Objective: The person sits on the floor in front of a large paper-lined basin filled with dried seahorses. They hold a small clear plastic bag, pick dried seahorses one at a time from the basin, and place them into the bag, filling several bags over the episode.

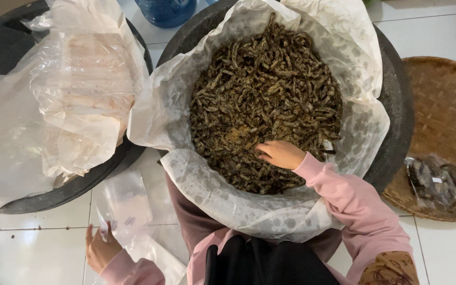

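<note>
Head view: a person in pink sleeves reaches into a large dark basin (397, 105) lined with paper and heaped with dried dark strips (265, 100).

Right hand (281, 154) rests fingers-down on the near edge of the heap, curled as if gathering strips; whether it grips any cannot be told. Left hand (100, 248), left of and below the basin, pinches a small clear plastic bag (125, 208) over the tiled floor. A filled packet (439, 182) lies on a woven tray (444, 105) right of the basin.
</note>
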